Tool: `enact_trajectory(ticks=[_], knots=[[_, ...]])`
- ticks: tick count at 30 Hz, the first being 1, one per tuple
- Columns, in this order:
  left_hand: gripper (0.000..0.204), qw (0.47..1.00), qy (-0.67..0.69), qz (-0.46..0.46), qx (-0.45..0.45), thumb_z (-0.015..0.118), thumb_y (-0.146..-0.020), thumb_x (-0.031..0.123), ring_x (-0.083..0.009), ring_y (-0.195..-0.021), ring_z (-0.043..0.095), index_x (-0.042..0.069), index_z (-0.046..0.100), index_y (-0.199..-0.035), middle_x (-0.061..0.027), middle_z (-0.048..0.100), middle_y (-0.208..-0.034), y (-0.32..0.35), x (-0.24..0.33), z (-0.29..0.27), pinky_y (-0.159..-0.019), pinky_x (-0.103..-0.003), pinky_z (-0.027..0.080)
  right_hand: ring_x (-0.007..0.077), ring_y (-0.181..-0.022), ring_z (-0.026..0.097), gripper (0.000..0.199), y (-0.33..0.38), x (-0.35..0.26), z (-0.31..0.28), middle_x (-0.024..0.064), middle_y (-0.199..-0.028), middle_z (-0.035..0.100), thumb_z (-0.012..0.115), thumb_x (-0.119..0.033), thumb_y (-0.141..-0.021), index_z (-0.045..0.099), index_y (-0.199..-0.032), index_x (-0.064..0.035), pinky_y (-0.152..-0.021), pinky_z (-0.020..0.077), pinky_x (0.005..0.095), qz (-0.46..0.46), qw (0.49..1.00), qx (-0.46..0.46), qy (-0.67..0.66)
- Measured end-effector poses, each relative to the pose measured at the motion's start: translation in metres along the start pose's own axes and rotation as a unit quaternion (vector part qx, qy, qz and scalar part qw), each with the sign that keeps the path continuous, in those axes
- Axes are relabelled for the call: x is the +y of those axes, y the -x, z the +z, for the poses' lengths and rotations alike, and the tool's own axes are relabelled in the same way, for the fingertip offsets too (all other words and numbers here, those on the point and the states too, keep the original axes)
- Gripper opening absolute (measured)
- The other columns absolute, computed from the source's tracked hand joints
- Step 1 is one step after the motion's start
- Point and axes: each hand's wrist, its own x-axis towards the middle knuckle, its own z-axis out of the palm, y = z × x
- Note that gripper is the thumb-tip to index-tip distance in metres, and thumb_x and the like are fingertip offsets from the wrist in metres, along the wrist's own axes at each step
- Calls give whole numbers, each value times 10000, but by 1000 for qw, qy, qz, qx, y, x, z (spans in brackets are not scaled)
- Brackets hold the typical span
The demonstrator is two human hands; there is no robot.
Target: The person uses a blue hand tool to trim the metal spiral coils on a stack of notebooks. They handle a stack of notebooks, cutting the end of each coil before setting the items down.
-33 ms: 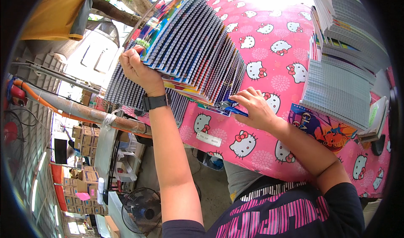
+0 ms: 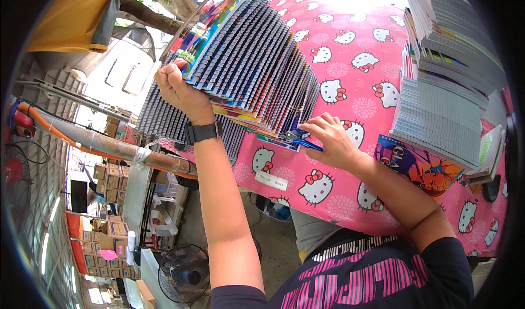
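Observation:
A tall, leaning stack of spiral-bound notebooks [image 2: 246, 52] with dark wire spines and colourful covers rises at the upper left. My left hand [image 2: 180, 87] is closed at the near left corner of the upper notebooks, its fingertips partly hidden by them. By the bottom right corner of the stack, my right hand [image 2: 330, 139] is wrapped round blue-handled pliers [image 2: 302, 140]. Their jaws are at the spine end of the lowest notebooks; whether they grip a wire is too small to tell. More wire-bound notebooks [image 2: 164, 115] lie to the left, behind my left wrist.
The table wears a pink patterned cover [image 2: 350, 197]. On the right stand high piles of bound notebooks [image 2: 437, 117], with an orange and purple cover [image 2: 421, 164] sticking out below. A rusty pipe [image 2: 109, 145] with an orange cable runs along the left; a floor fan [image 2: 186, 273] stands beneath.

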Motion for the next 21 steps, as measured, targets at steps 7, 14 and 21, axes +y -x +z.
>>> enact_trajectory(ticks=[7, 14, 21], knots=[[316, 1000, -13, 7, 1, 444, -927, 261, -152, -761, 492, 6, 524, -759, -79, 522, -807, 0, 0, 0, -750, -312, 397, 259, -962, 514, 440, 0, 2, 4, 72, -992, 589, 716, -203, -694, 599, -1098, -76, -844, 410, 403, -16, 1000, 1, -3], [313, 1000, 0, 1, -2, 444, -923, 248, -153, -771, 488, 5, 516, -740, -79, 524, -816, 0, -2, 0, -756, -314, 393, 165, -828, 611, 270, -8, 14, 3, 86, -885, 670, 643, -206, -836, 648, -995, 13, -743, 486, 314, 249, 846, -191, -430], [325, 999, -38, 15, 7, 407, -903, 260, -179, -753, 515, -10, 537, -777, -104, 564, -807, -1, -1, 2, -739, -332, 420, 246, -877, 578, 328, -3, -3, -1, 93, -874, 623, 670, -248, -772, 631, -1023, -42, -769, 459, 354, 90, 989, -66, -101]])
